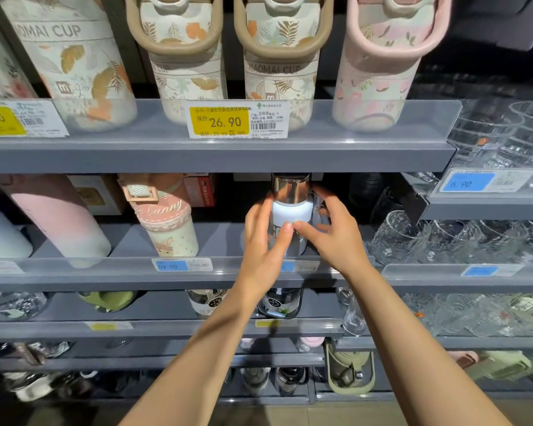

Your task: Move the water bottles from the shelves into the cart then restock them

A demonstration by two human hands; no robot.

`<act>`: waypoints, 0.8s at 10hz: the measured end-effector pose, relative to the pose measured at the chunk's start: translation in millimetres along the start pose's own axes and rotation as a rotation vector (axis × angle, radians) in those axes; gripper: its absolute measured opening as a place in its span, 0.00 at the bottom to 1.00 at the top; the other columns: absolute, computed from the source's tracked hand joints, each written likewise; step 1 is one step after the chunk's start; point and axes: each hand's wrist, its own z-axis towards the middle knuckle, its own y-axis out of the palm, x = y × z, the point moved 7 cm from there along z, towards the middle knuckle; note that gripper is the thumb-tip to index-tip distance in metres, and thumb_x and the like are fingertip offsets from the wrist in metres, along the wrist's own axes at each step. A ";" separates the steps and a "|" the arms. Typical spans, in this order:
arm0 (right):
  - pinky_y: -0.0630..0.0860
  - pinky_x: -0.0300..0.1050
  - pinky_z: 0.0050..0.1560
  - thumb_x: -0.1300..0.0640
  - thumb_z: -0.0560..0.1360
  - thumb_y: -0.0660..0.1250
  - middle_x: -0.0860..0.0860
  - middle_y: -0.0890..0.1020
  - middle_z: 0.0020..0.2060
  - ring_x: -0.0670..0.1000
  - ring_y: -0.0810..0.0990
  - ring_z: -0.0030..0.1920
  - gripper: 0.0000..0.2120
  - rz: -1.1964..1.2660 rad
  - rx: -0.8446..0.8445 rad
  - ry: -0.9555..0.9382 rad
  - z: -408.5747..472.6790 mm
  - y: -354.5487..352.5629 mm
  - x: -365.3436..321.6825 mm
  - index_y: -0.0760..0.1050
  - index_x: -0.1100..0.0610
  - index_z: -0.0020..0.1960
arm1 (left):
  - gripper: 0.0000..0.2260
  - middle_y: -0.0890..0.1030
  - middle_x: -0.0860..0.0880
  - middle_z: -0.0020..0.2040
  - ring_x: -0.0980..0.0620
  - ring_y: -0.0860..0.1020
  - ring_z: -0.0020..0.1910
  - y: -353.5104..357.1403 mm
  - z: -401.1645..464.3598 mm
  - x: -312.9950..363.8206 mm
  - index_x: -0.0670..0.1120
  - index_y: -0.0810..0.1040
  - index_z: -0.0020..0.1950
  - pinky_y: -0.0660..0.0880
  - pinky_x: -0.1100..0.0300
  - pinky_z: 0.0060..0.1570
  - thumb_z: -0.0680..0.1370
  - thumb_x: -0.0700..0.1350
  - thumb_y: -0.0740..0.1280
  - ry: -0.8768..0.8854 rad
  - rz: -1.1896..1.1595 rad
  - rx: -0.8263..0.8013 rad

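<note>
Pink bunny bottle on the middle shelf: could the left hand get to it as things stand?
Probably yes. The pink bunny bottle stands at the shelf front with open space to its right, beside the left hand. That hand, with the right hand, is now around the silver-capped bottle, so it must let go first.
</note>
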 end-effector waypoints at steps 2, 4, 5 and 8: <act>0.75 0.57 0.57 0.50 0.72 0.72 0.48 0.73 0.62 0.48 0.73 0.59 0.28 -0.014 -0.014 -0.032 -1.5 3.0 1.9 0.66 0.50 0.69 | 0.22 0.58 0.53 0.73 0.64 0.57 0.70 -2.3 -0.6 2.5 0.59 0.58 0.70 0.54 0.82 0.57 0.78 0.57 0.61 -0.015 0.008 0.008; 0.73 0.45 0.55 0.50 0.75 0.70 0.47 0.73 0.60 0.44 0.71 0.59 0.28 -0.043 -0.009 -0.099 -5.4 2.7 -1.3 0.64 0.50 0.71 | 0.25 0.56 0.54 0.75 0.61 0.53 0.74 0.4 -0.2 -2.4 0.55 0.58 0.75 0.55 0.68 0.70 0.79 0.53 0.60 -0.034 0.015 -0.001; 0.70 0.43 0.51 0.50 0.74 0.70 0.47 0.72 0.58 0.45 0.72 0.57 0.28 -0.038 0.022 -0.111 -8.0 3.3 1.4 0.64 0.53 0.70 | 0.25 0.58 0.56 0.75 0.60 0.54 0.74 0.0 -2.0 -8.8 0.58 0.59 0.74 0.57 0.51 0.73 0.78 0.55 0.61 -0.036 0.039 0.034; 0.68 0.46 0.65 0.50 0.74 0.71 0.43 0.66 0.63 0.48 0.69 0.66 0.34 0.136 0.108 -0.069 -18.2 -2.2 8.1 0.61 0.57 0.73 | 0.16 0.78 0.57 0.53 0.61 0.77 0.52 -29.3 -17.4 -3.5 0.60 0.70 0.62 0.74 0.66 0.52 0.75 0.48 0.64 0.004 0.147 0.188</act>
